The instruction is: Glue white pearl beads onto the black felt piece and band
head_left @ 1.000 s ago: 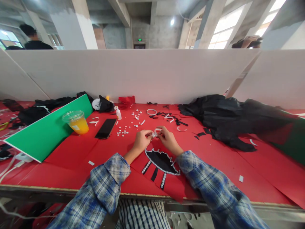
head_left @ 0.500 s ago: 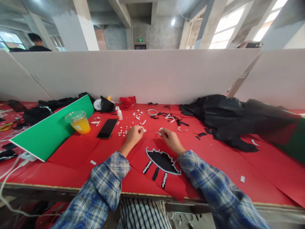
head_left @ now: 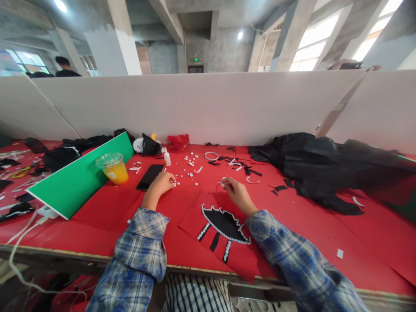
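Observation:
My left hand [head_left: 161, 185] reaches into a scatter of white pearl beads [head_left: 178, 183] by the phone. Its fingers are bent together at the beads, and what lies between the tips is hidden. Above the black piece, my right hand [head_left: 236, 190] pinches a small curled white strip [head_left: 222, 183] between thumb and forefinger. Below both hands lies a black eye-shaped piece [head_left: 225, 223] edged with silvery beads. Three black bars hang from it; the two outer ones bear rows of pearls, the middle one is plain.
A phone [head_left: 150, 177], a cup of orange drink [head_left: 113, 168] and a small white bottle [head_left: 167, 157] stand left. A green board [head_left: 74, 177] leans behind the cup. Black and white scraps [head_left: 250, 170] and a white ring [head_left: 211, 156] lie farther back. Black fabric [head_left: 302, 160] is heaped right.
My left hand has moved left from the middle to the bead scatter beside the phone. My right hand keeps its pinch in nearly the same place. The camera view has shifted slightly.

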`<move>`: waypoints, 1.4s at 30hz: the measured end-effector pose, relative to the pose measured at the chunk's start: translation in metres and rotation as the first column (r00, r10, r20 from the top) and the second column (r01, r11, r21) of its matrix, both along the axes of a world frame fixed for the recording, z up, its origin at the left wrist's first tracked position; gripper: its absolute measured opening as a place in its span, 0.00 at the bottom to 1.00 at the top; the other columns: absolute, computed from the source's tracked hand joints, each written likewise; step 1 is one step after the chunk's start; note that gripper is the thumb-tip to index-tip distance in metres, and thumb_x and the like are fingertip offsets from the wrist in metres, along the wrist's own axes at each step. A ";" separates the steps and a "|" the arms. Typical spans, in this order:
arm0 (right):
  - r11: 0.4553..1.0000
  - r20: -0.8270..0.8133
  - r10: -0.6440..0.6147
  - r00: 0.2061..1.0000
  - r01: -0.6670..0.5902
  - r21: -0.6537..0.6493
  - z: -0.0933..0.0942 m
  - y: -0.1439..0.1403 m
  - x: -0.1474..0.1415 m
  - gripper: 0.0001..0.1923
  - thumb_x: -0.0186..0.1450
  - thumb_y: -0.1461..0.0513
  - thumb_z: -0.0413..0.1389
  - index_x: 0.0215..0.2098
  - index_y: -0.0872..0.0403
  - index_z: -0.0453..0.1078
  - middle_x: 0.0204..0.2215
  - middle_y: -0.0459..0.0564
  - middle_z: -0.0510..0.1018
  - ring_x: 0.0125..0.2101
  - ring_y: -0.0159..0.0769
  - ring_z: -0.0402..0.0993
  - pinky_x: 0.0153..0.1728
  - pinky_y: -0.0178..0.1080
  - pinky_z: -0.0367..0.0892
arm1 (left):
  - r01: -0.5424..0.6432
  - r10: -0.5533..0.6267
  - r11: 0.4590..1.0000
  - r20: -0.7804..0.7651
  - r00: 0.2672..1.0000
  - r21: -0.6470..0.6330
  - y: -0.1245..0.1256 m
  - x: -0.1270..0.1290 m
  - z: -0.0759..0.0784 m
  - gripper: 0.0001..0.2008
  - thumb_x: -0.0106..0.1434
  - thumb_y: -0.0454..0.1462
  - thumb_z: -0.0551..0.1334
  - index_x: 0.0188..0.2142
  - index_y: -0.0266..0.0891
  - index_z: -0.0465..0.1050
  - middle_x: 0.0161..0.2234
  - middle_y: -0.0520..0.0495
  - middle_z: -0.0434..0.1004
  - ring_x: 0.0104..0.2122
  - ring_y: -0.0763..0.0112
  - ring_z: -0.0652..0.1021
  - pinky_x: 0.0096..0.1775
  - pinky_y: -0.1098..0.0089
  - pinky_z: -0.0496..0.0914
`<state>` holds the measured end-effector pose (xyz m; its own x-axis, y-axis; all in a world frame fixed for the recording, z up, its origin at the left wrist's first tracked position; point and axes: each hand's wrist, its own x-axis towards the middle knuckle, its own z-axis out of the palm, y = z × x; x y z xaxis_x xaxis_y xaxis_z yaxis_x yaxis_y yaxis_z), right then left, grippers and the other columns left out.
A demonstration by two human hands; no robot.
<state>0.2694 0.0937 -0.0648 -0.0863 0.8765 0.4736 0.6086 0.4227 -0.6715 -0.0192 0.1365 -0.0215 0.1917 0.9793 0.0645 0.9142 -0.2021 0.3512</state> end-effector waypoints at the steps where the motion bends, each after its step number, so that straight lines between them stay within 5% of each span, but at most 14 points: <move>1: 1.000 0.002 0.000 1.000 0.000 -0.003 0.000 0.000 0.000 0.10 0.60 0.60 0.46 0.33 0.54 0.67 0.27 0.49 0.75 0.27 0.35 0.70 0.30 0.34 0.63 | 0.001 -0.001 1.000 -0.011 1.000 0.000 0.000 0.001 -0.001 0.06 0.53 0.29 0.63 0.32 0.35 0.77 0.31 0.43 0.80 0.33 0.67 0.78 0.35 0.74 0.68; 12: 1.000 0.032 0.001 0.999 -0.001 0.001 0.002 -0.002 -0.001 0.10 0.60 0.59 0.46 0.33 0.54 0.67 0.27 0.49 0.75 0.26 0.34 0.71 0.28 0.34 0.63 | 0.033 -0.032 0.998 -0.039 0.999 0.044 0.002 0.009 -0.007 0.04 0.53 0.35 0.64 0.26 0.35 0.78 0.28 0.40 0.80 0.32 0.63 0.78 0.36 0.70 0.66; 25: 0.999 0.056 0.027 0.998 -0.028 0.016 0.005 -0.006 -0.003 0.11 0.60 0.57 0.47 0.33 0.54 0.67 0.26 0.51 0.76 0.24 0.36 0.72 0.26 0.36 0.65 | 0.032 -0.034 0.999 0.067 0.997 0.034 0.003 0.011 -0.019 0.04 0.56 0.31 0.61 0.31 0.36 0.75 0.32 0.44 0.79 0.35 0.68 0.77 0.38 0.73 0.68; 35: 0.988 0.224 0.126 0.966 -0.142 0.059 0.077 -0.006 -0.047 0.09 0.60 0.63 0.45 0.33 0.54 0.67 0.25 0.48 0.75 0.24 0.34 0.69 0.26 0.34 0.61 | 0.032 -0.033 0.999 0.001 0.999 0.036 -0.010 0.027 -0.017 0.10 0.55 0.25 0.57 0.35 0.34 0.73 0.39 0.36 0.76 0.43 0.59 0.74 0.46 0.66 0.64; 38: 0.988 0.137 0.048 0.989 -0.067 0.139 0.065 0.000 -0.058 0.10 0.61 0.63 0.45 0.34 0.54 0.67 0.26 0.50 0.76 0.26 0.36 0.72 0.27 0.34 0.62 | 0.007 -0.007 0.999 0.013 1.000 0.042 -0.013 0.028 -0.020 0.14 0.55 0.23 0.53 0.37 0.35 0.72 0.42 0.37 0.75 0.46 0.59 0.73 0.48 0.64 0.64; 42: 0.973 0.128 -0.075 0.989 0.044 0.227 0.027 0.005 -0.055 0.12 0.64 0.63 0.43 0.37 0.53 0.68 0.33 0.53 0.77 0.32 0.38 0.74 0.31 0.36 0.65 | -0.010 0.004 0.996 0.064 0.998 0.094 -0.012 0.023 -0.018 0.15 0.55 0.21 0.52 0.35 0.35 0.72 0.39 0.38 0.75 0.44 0.62 0.74 0.46 0.67 0.65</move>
<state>0.2141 0.0991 -0.0377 -0.1134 0.7556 0.6451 0.7154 0.5126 -0.4747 0.0034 0.1241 -0.0393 0.1777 0.9696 0.1680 0.8919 -0.2309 0.3888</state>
